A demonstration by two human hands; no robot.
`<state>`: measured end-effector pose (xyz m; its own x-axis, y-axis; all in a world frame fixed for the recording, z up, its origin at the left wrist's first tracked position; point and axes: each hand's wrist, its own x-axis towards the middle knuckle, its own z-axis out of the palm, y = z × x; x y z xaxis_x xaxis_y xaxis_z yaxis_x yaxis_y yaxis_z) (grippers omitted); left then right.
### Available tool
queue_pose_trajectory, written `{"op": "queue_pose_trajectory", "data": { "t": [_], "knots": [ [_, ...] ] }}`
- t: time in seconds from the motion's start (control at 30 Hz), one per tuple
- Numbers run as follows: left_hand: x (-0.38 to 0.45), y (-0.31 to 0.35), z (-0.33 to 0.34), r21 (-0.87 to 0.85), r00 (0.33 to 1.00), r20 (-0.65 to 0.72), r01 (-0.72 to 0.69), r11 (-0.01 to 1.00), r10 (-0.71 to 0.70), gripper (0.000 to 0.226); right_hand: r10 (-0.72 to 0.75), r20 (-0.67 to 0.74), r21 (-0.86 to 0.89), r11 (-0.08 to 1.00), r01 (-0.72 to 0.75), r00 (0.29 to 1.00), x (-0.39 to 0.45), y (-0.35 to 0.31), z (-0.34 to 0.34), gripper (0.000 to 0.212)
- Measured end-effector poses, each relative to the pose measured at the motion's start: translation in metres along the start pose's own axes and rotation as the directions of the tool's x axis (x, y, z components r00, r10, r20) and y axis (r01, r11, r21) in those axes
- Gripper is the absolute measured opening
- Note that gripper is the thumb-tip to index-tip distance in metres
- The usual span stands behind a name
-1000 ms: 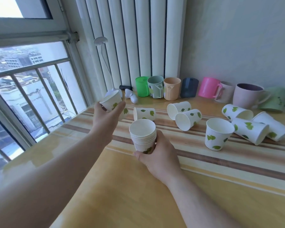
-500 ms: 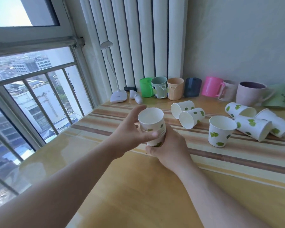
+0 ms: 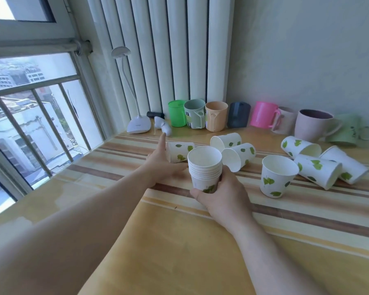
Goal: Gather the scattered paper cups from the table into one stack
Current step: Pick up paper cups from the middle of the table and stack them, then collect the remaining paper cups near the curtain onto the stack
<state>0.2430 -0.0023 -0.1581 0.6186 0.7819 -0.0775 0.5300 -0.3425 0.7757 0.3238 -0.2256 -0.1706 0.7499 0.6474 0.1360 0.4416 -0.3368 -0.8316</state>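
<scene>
Right hand (image 3: 224, 194) gripped the nested stack of white leaf-printed paper cups (image 3: 205, 169) upright; left hand (image 3: 161, 162), open and nearer, reached for the toppled paper cup (image 3: 180, 151) just behind-left on the striped counter (image 3: 307, 213), its long axis pointing right.

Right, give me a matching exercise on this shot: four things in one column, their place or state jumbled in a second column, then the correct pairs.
Things:
1. stack of paper cups
2. upright paper cup
3. paper cup by the left hand
4. white desk lamp

Places or states:
A. lying on its side, open left hand reaching to it
B. standing alone on the striped cloth, mouth up
C. at the back, near the window corner
D. held in the right hand

Pairs: 1-D, 2-B, 3-A, 4-C
</scene>
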Motion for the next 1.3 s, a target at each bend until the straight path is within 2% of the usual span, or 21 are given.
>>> {"op": "queue_pose_trajectory", "data": {
  "t": [0.17,0.23,0.3,0.37,0.47,0.53,0.6,0.7,0.77,0.8,0.87,0.93,0.97,1.0,1.07,1.17,1.23,1.3],
  "knots": [
    [-0.003,0.004,0.008,-0.057,0.993,-0.112,-0.030,0.998,0.023,0.093,-0.006,-0.003,0.000,1.000,0.006,1.000,0.001,0.001,0.001,0.058],
    [-0.011,0.012,0.007,-0.187,0.985,-0.167,-0.065,0.980,0.034,0.080,-0.013,-0.010,-0.002,1.000,0.013,1.000,0.001,0.001,0.001,0.058],
    [-0.020,0.030,-0.001,-0.381,0.979,-0.196,-0.125,0.916,0.052,0.074,-0.019,-0.013,-0.005,1.000,0.019,1.000,0.000,0.001,0.001,0.058],
    [-0.031,0.053,-0.011,-0.553,0.974,-0.179,-0.214,0.806,0.136,0.068,-0.028,-0.012,-0.010,1.000,0.027,1.000,0.000,0.001,0.002,0.058],
    [-0.051,0.086,-0.021,-0.669,0.941,-0.117,-0.312,0.675,0.318,0.070,-0.030,-0.010,-0.010,1.000,0.030,0.999,-0.001,0.001,0.001,0.057],
    [-0.065,0.099,-0.022,-0.619,0.915,-0.103,-0.366,0.695,0.390,0.073,-0.031,-0.005,-0.015,0.999,0.031,0.999,-0.002,0.001,0.000,0.057],
    [-0.077,0.100,-0.020,-0.505,0.897,-0.094,-0.416,0.756,0.431,0.077,-0.035,-0.002,-0.014,0.999,0.035,0.999,-0.002,0.000,-0.001,0.058],
    [-0.085,0.087,-0.013,-0.333,0.892,-0.094,-0.447,0.830,0.443,0.071,-0.033,0.003,-0.022,0.999,0.033,0.999,-0.002,-0.002,-0.001,0.060],
    [-0.088,0.079,-0.007,-0.306,0.891,-0.106,-0.451,0.838,0.441,0.068,-0.036,0.009,-0.023,0.999,0.036,0.999,-0.001,-0.002,-0.001,0.061],
    [-0.090,0.076,-0.004,-0.313,0.894,-0.112,-0.447,0.838,0.435,0.074,-0.035,0.011,-0.023,0.999,0.036,0.999,-0.001,-0.002,-0.001,0.061],
    [-0.091,0.068,0.002,-0.334,0.909,-0.102,-0.413,0.847,0.403,0.103,-0.030,0.014,-0.027,0.999,0.030,0.999,-0.001,-0.001,-0.002,0.059],
    [-0.096,0.054,0.011,-0.396,0.934,-0.014,-0.332,0.856,0.357,0.127,-0.015,0.015,-0.028,0.999,0.015,1.000,-0.002,-0.003,-0.002,0.057],
    [-0.098,0.045,0.018,-0.428,0.942,0.044,-0.283,0.858,0.332,0.130,-0.009,0.015,-0.029,1.000,0.010,1.000,-0.002,-0.004,-0.002,0.055],
    [-0.100,0.035,0.025,-0.450,0.941,0.095,-0.250,0.857,0.324,0.123,-0.008,0.012,-0.033,0.999,0.009,1.000,-0.002,-0.005,-0.002,0.053],
    [-0.103,0.021,0.039,-0.456,0.934,0.142,-0.232,0.859,0.328,0.095,-0.016,0.013,-0.048,0.999,0.016,1.000,-0.002,-0.007,-0.003,0.045],
    [-0.099,0.017,0.044,-0.413,0.939,0.090,-0.267,0.871,0.331,0.061,-0.038,0.019,-0.034,0.999,0.038,0.999,-0.003,-0.007,-0.005,0.039],
    [-0.096,0.018,0.045,-0.340,0.944,0.064,-0.285,0.896,0.324,0.051,-0.037,0.030,-0.041,0.998,0.039,0.999,-0.007,-0.010,-0.006,0.043],
    [-0.096,0.016,0.047,-0.288,0.948,0.030,-0.294,0.911,0.316,0.055,-0.034,0.066,-0.059,0.998,0.038,0.997,-0.012,-0.010,-0.004,0.049]
  ]
}}
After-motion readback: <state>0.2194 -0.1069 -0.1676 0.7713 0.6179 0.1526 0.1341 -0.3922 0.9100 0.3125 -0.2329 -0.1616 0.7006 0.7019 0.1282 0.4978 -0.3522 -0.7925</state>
